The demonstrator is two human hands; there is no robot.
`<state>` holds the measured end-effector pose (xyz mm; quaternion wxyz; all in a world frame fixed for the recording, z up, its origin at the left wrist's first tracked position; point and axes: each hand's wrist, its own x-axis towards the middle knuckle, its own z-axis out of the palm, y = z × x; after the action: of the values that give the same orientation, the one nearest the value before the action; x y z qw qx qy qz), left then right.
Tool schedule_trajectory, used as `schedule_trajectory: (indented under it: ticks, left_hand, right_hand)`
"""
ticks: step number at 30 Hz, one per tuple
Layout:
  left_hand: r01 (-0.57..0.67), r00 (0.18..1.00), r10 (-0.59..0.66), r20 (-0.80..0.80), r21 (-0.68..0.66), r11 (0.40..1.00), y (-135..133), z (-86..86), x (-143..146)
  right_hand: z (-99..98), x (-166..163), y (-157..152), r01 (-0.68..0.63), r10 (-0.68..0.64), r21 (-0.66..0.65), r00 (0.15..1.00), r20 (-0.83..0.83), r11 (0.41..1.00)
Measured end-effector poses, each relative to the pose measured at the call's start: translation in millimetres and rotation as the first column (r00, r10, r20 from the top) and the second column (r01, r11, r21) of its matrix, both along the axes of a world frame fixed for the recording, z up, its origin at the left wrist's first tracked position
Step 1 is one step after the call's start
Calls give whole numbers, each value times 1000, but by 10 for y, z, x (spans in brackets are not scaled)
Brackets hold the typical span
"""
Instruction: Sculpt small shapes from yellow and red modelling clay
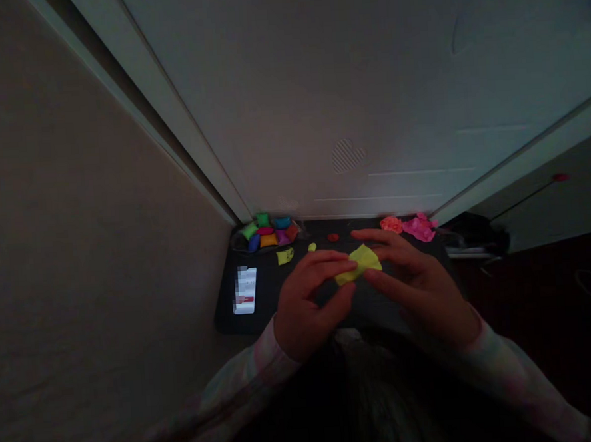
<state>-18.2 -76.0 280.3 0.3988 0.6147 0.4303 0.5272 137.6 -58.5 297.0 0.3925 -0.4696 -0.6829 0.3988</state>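
Note:
A thin, flattened piece of yellow modelling clay (359,264) with an uneven edge is held up between my two hands, above the dark table. My left hand (314,300) pinches its left side between thumb and fingers. At the right edge, my right hand (422,286) has its thumb and a finger against the clay, while its index finger stretches out above, off the sheet. Behind my hands on the table lie a small yellow bit (312,247) and an opened yellow packet (285,256).
Several coloured packets (269,239) lie in a clear bag at back left. A lit phone (244,291) rests at the left of the dark table (271,321). A small red piece (333,237), an orange crumpled piece (391,224) and a pink one (420,228) line the back, against a white panel (288,101).

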Motion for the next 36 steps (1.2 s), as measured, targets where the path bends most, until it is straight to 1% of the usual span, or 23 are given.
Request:
schedule_trajectory:
  ticks: [5, 15, 19, 23, 28, 32, 36]
  left_hand:
    - [-49, 997, 53, 49, -75, 996, 5, -6, 26]
    - [-137, 989, 141, 42, -84, 987, -24, -27, 56]
    - [-134, 991, 133, -13, -65, 989, -20, -1, 55]
    - [-131, 990, 128, -55, -42, 991, -9, 29, 57]
    - [-156, 987, 155, -38, -22, 988, 9, 18, 73]
    - [-175, 985, 174, -13, -35, 984, 22, 0, 87]
    - [-166, 985, 167, 30, -45, 985, 21, -14, 83]
  right_hand:
    - [-18, -31, 2, 14, -14, -3, 1000, -3, 1000]
    - [11, -48, -9, 16, -16, 7, 1000, 20, 1000]
    - [10, -31, -6, 13, -13, -15, 1000, 5, 1000]
    - [-1, -19, -13, 25, -25, 5, 1000, -5, 1000]
    - [2, -29, -11, 17, -17, 19, 1000, -4, 1000]
    - [2, -37, -2, 14, -14, 27, 1000, 2, 1000]
    - [8, -28, -3, 15, -15, 37, 1000, 3, 999]
